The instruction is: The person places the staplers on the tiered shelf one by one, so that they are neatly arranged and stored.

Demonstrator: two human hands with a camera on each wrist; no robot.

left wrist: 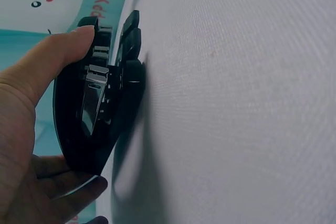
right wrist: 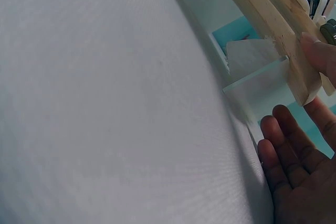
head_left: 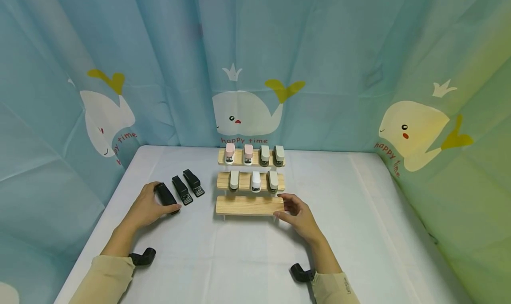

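My left hand (head_left: 147, 208) grips a black stapler (head_left: 165, 195) at the left of the table, thumb at its near end and fingers at its far end. In the left wrist view the metal parts of this stapler (left wrist: 94, 98) face the camera. Two more black staplers (head_left: 182, 190) lie just right of it. At the centre stands a three-step wooden rack (head_left: 249, 206). My right hand (head_left: 300, 217) holds the right end of its bottom board between thumb and index finger; in the right wrist view the other fingers (right wrist: 291, 140) hang below the board (right wrist: 302, 72).
Two pink staplers (head_left: 229, 153) and two grey-green ones (head_left: 279, 155) stand on the top step. A white stapler (head_left: 256, 181) sits between two beige ones on the middle step. The white-covered table (head_left: 351, 233) backs onto a blue whale-print curtain (head_left: 335, 37).
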